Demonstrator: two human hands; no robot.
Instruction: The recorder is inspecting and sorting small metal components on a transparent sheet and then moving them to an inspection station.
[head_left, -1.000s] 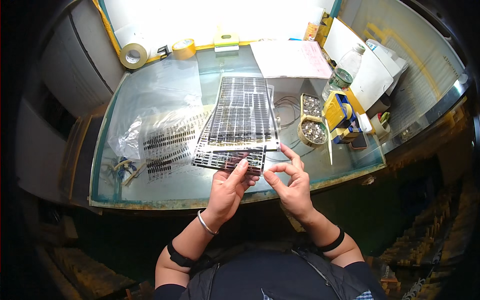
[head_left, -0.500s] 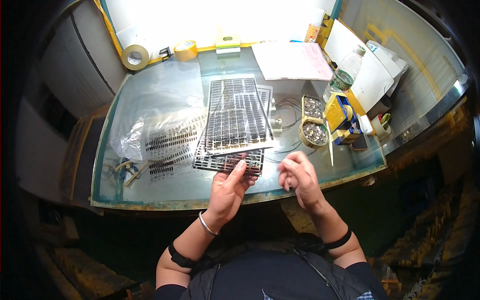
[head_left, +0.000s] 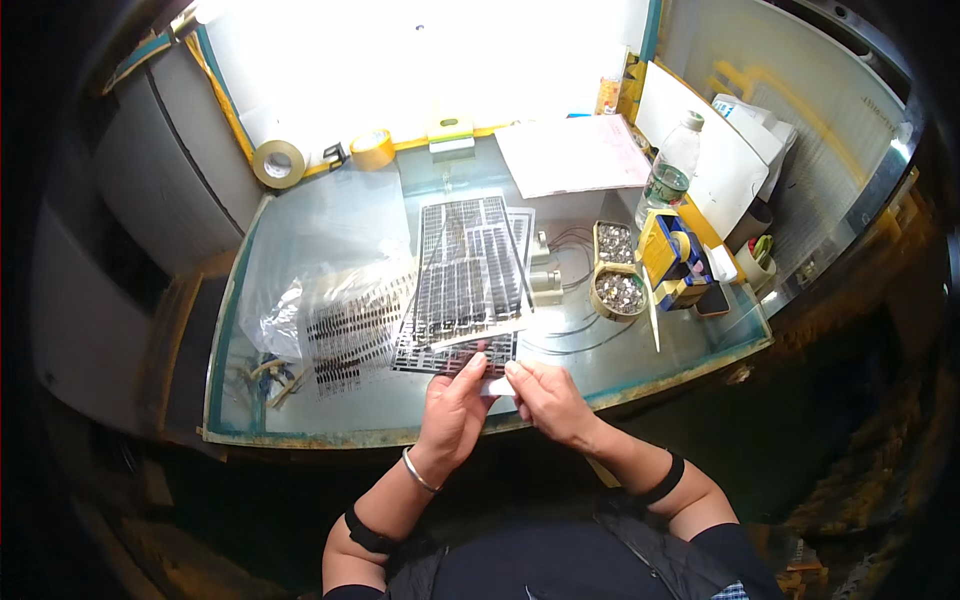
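Observation:
My left hand (head_left: 457, 410) is closed at the lower edge of a black-patterned transparent film sheet (head_left: 430, 360), its thumb on top. A small white strip (head_left: 495, 387) shows between both hands. My right hand (head_left: 552, 402) pinches the strip's right end, close beside my left fingers. A larger film sheet (head_left: 470, 260) with dense dark patterns overlaps the lower sheet, just beyond my hands. Another patterned film (head_left: 355, 325) lies to the left, near a clear plastic sheet (head_left: 310, 230). What my left fingers do underneath is partly hidden.
Tape rolls (head_left: 278, 164) stand at the back left. On the right are two small containers of mixed bits (head_left: 620, 292), a blue and yellow tape dispenser (head_left: 676, 260) and a plastic bottle (head_left: 672, 170). Pink-white paper (head_left: 570, 155) lies at the back. The glass tabletop's front edge (head_left: 330, 437) runs near my wrists.
My right hand has moved left to meet my left hand. The white strip now shows between them. My head view has shifted slightly.

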